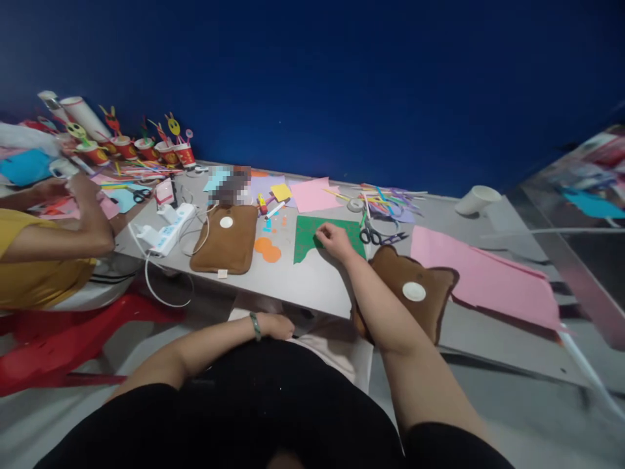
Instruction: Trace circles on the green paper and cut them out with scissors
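Note:
My right hand (334, 240) rests over a green sheet of paper (305, 229) with a curved piece cut from its lower edge. Its fingers are bent together in a pinch; whatever they may hold is too small to make out. Below the table edge, at my lap, lies my left hand (276, 326), with its fingers bent down and mostly hidden. To the left of the green paper are orange rounded cutouts (267, 250) and small blue scraps (267, 225). Black-handled scissors (372, 236) lie just right of the green paper.
Brown cushions lie left (229, 244) and right (398, 273). Pink sheets (317, 195), paper strips (385, 198) and a tape roll (355, 204) lie behind. A power strip (173, 229) trails cables. Red cups (184, 155) stand far left, near another person's arm (73, 241).

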